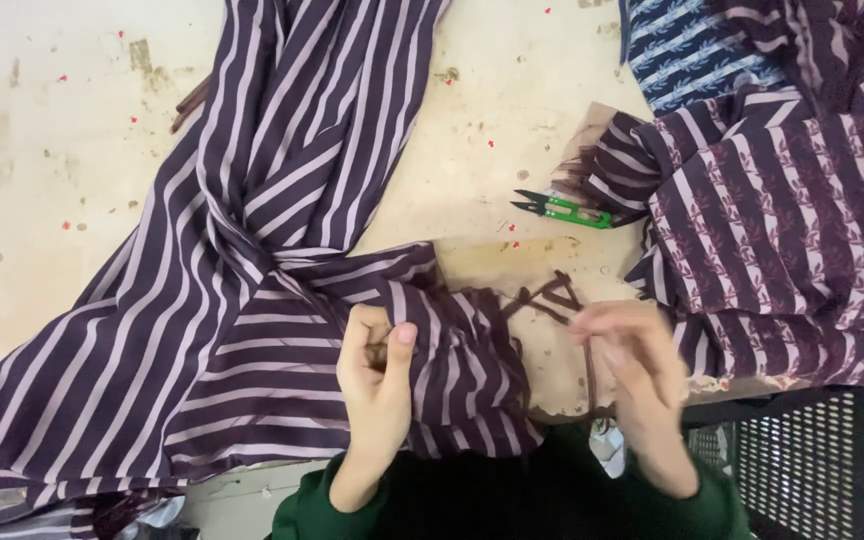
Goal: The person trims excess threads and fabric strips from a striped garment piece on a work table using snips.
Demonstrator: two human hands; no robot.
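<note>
A dark purple garment with pale stripes lies spread over a worn cream table. My left hand pinches a bunched fold of this fabric near the table's front edge. My right hand, blurred by motion, holds a thin dark purple cord that loops from the garment and hangs down past the fingers. Both sleeves are dark green.
Green-handled thread snips lie on the table beyond my right hand. A pile of purple patterned striped cloth covers the right side, with blue leaf-print fabric behind it. A black mesh crate stands at the lower right.
</note>
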